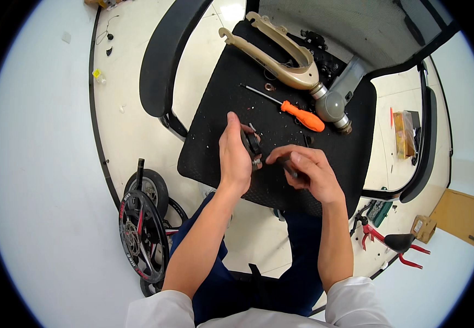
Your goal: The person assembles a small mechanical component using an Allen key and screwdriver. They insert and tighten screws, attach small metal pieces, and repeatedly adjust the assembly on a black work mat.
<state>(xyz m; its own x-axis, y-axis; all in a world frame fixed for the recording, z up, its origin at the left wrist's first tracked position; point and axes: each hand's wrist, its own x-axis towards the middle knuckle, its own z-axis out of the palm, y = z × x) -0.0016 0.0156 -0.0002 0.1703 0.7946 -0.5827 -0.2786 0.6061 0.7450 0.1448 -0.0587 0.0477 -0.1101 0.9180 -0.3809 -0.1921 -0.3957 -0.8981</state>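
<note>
Black mesh covers the seat of a chair, and above its near half the person's two hands work close together. The left hand holds a dark part against its palm, thumb pointing up and away from the body, the other fingers curled behind the part so that only their tips show. Metal shows at the near end of the part, facing the right hand. That hand is bent inward, its index finger reaching almost to the part, its fingers and thumb curled about a small dark piece — mostly hidden, so I cannot tell its shape or how tightly it is gripped. Beyond the hands, an orange screwdriver lies slantwise on the seat, tip toward the far left, handle to the right. Past it rests a beige fork, prongs toward the far left, its other end meeting a grey joint. A small ring lies between screwdriver and fork, and pale crumbs dot the fabric. On the floor to the left stand wheels; to the right — near a cardboard box — lies a red frame.
</note>
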